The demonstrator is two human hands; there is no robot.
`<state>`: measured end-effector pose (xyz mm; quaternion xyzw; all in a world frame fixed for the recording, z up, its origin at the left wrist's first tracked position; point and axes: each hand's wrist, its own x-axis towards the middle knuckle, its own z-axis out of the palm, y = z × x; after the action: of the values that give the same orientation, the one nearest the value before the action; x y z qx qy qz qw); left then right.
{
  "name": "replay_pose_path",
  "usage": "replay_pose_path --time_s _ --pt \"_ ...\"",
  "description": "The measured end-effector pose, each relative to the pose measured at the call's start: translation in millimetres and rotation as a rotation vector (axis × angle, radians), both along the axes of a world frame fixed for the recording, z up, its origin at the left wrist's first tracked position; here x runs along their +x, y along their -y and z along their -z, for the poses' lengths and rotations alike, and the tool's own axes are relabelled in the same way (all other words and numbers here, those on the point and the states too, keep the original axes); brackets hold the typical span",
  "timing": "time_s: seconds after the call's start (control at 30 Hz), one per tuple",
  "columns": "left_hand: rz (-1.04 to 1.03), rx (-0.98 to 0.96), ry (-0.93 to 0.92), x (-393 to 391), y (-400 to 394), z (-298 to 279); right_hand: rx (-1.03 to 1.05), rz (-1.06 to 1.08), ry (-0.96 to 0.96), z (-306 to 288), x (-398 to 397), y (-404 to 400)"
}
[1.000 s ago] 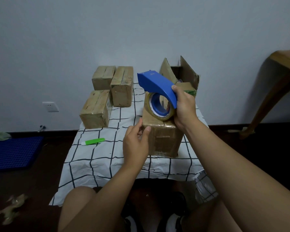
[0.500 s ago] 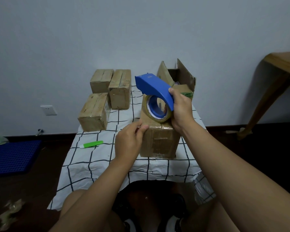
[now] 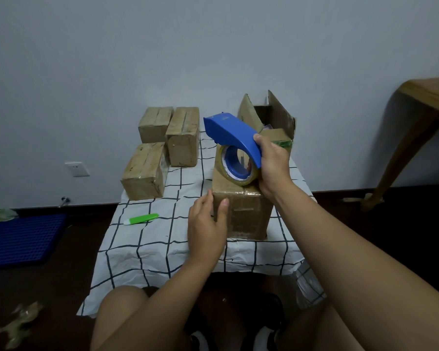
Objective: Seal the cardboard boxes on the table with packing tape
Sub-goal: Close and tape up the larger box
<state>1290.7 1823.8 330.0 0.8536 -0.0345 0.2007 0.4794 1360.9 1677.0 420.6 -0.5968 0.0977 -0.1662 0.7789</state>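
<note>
A closed cardboard box (image 3: 249, 216) stands at the front of the small table (image 3: 162, 239), which wears a white cloth with a black grid. My right hand (image 3: 273, 168) grips a blue tape dispenser (image 3: 232, 136) whose roll of clear tape (image 3: 235, 167) rests on the box's top near its front edge. My left hand (image 3: 207, 224) touches the box's near left corner, thumb on the front face and fingers along the left side. Behind it sits an open cardboard box (image 3: 276, 120) with raised flaps.
Three taped cardboard boxes (image 3: 145, 171) (image 3: 183, 135) (image 3: 155, 124) stand at the table's back left. A green and white utility knife (image 3: 140, 219) lies on the cloth. A blue mat (image 3: 20, 239) lies on the floor at left; a wooden table (image 3: 426, 97) stands at right.
My left hand has slid from the box's top front edge down to its near left corner. The dispenser stays on the box top, barely shifted.
</note>
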Motion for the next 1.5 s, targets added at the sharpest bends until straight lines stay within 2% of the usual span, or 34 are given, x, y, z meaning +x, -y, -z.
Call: replay_pose_path --time_s 0.1,0.13,0.23,0.33,0.43,0.53,0.63,0.8,0.87,1.0,1.17,1.27,1.5 --pt "-0.031 0.354 -0.106 5.2 -15.6 -14.3 0.019 0.007 -0.019 -2.3 -0.7 -1.7" --pt "-0.028 0.400 -0.066 6.5 -17.1 -21.9 0.029 0.014 -0.023 -3.3 -1.2 -2.3" --pt "0.135 0.517 0.219 12.1 -7.0 -39.8 0.114 0.048 -0.026 -10.1 -3.9 -3.0" --pt "0.229 0.673 0.367 18.3 3.1 -42.1 0.206 0.134 -0.017 -22.5 -5.1 3.2" --pt "0.183 0.632 0.482 26.2 4.9 -39.7 0.251 0.226 0.012 -36.9 -9.4 21.9" --pt "0.198 0.591 0.438 32.2 8.3 -40.0 0.252 0.278 0.036 -39.8 -18.6 42.3" --pt "0.263 0.649 0.368 37.0 6.5 -46.3 0.290 0.284 0.043 -35.2 -29.3 56.2" --pt "0.405 1.019 0.278 41.8 -4.6 -60.9 0.350 0.272 0.019 -26.7 -43.9 66.0" --pt "0.420 1.087 0.270 38.6 0.1 -61.1 0.353 0.266 0.018 -23.9 -47.7 67.0" --pt "0.372 1.101 0.281 33.5 7.9 -58.6 0.347 0.269 0.025 -23.2 -52.0 69.3" --pt "0.284 1.026 0.397 44.9 5.1 -63.7 0.332 0.257 0.074 -33.5 -41.1 74.3" --pt "0.300 1.006 0.285 66.1 3.9 -81.3 0.320 0.241 0.091 -40.0 -21.9 75.7" --pt "0.384 1.018 0.196 101.7 -3.8 -139.7 0.350 0.211 0.100 -45.9 47.5 72.2"
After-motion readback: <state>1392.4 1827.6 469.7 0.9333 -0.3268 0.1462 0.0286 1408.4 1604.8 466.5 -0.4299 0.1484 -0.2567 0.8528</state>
